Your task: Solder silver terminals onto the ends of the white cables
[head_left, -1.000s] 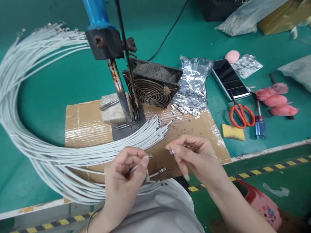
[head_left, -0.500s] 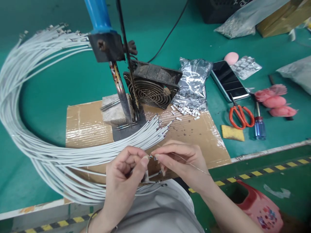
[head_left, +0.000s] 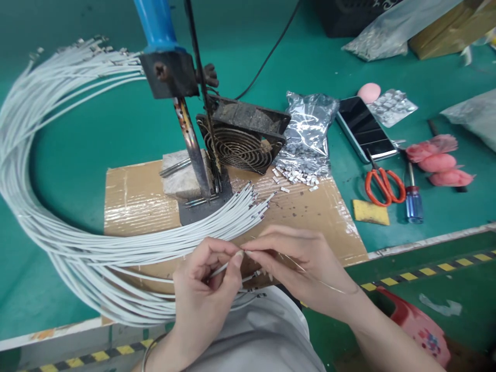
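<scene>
My left hand (head_left: 209, 289) is closed on a white cable (head_left: 220, 269), its thumb and forefinger pinched near the cable's end. Fingertip to fingertip with it, my right hand (head_left: 300, 263) is pinched too, and a thin wire (head_left: 329, 285) runs through it back over the wrist. What lies between the fingertips is too small to make out. Behind both hands a bundle of white cables (head_left: 155, 248) curves across the cardboard (head_left: 310, 222), its ends fanned out. A soldering iron (head_left: 191, 142) hangs in a clamp, its tip pointing down by a dark plate.
A black fan (head_left: 244, 134) stands behind the iron. Beside it lie a clear bag (head_left: 310, 124) and small white connectors (head_left: 298, 175). To the right are a phone (head_left: 364, 126), orange scissors (head_left: 383, 186), a screwdriver (head_left: 414, 201) and a yellow packet (head_left: 371, 212).
Both hands have shifted slightly to the right, and their fingertips are closer together. The wire over my right wrist bows lower. The small end between the fingertips is now more hidden.
</scene>
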Demonstrator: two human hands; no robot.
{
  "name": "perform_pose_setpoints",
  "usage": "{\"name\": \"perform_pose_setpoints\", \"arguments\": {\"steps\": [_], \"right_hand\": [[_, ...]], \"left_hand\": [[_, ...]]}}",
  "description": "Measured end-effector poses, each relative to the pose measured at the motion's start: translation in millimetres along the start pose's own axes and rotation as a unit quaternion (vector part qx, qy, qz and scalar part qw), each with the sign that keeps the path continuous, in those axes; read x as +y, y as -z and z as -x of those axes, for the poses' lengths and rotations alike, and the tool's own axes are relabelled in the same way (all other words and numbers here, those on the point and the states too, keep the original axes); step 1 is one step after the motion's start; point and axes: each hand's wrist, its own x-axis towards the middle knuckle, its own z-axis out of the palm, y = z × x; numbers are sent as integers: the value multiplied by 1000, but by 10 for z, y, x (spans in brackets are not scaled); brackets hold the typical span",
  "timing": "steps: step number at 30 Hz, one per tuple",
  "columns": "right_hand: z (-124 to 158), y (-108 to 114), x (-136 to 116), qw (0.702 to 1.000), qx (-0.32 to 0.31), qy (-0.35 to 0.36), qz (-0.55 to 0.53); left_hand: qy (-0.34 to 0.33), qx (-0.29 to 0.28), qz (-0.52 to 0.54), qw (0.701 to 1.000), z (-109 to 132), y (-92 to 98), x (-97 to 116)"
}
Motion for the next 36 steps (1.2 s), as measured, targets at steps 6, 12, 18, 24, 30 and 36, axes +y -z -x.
{"name": "perform_pose_setpoints", "arguments": {"steps": [6,12,18,24,30,36], "right_hand": [[12,43,-14,996,-18,41,71],[101,89,61,995,91,-48,-14],[52,-45,144,993,114,-9,-26],[-52,-194,161,990,67,125,24],[-70,-131,146,977,38,198,72],[-83,-43,153,964,5,234,128]], "left_hand": [[12,-25,-23,999,9,14,-9],[61,-29,43,997,-77,77,46],[107,-100,111,983,-183,238,-55],[122,-115,141,976,-174,265,-69],[140,-142,170,965,-184,259,-40],[156,-145,182,960,-189,281,-26]]}}
